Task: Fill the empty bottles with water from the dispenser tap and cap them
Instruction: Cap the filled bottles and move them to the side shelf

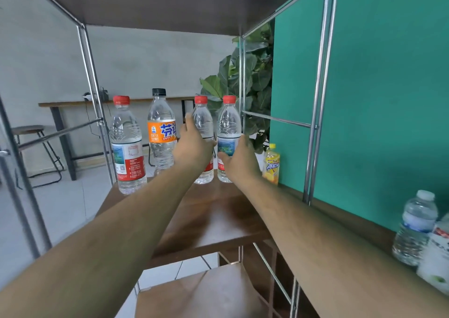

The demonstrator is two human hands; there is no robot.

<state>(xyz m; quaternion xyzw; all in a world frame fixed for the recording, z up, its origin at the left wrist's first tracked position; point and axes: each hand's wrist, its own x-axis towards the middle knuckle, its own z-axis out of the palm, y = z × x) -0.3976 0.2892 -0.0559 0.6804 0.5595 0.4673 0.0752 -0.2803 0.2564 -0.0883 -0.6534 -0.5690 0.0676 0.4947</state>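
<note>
Several capped clear bottles stand in a row at the far end of a wooden shelf (218, 211). My left hand (194, 145) grips a red-capped bottle (202, 121) around its middle. My right hand (239, 160) grips the red-capped bottle (228, 126) just to its right, thumb across the label. Left of them stand a black-capped bottle with an orange label (161, 133) and another red-capped bottle (127, 145). No dispenser tap is in view.
A small yellow drink bottle (271, 163) stands right of my right hand. A white-capped bottle (414, 228) and another container sit on the shelf at the right. Chrome rack posts (315, 123) frame the shelf. A green panel, a plant, a desk and a stool lie beyond.
</note>
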